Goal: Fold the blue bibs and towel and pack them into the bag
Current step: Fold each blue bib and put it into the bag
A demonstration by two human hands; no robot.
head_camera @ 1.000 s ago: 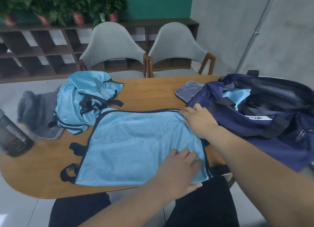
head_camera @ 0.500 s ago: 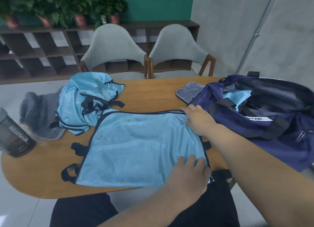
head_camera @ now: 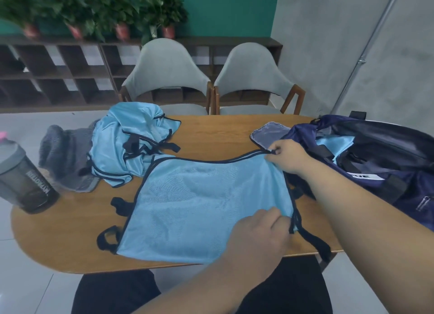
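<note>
A light blue mesh bib (head_camera: 202, 205) with dark trim lies spread on the wooden table (head_camera: 70, 238) in front of me. My right hand (head_camera: 287, 156) pinches its far right corner, lifted a little off the table. My left hand (head_camera: 256, 241) pinches its near right corner. A crumpled heap of blue bibs (head_camera: 131, 147) lies at the back left, partly over a grey towel (head_camera: 63, 154). The navy bag (head_camera: 375, 163) stands open on the right with a folded blue bib (head_camera: 335, 144) inside.
A dark shaker bottle (head_camera: 23, 182) stands at the table's left edge. Two grey chairs (head_camera: 166, 79) face me across the table, before a low dark shelf with potted plants. My lap in dark trousers sits under the near table edge.
Both hands went from lying flat on the bib's right side to pinching its two right corners. The right edge has risen off the table.
</note>
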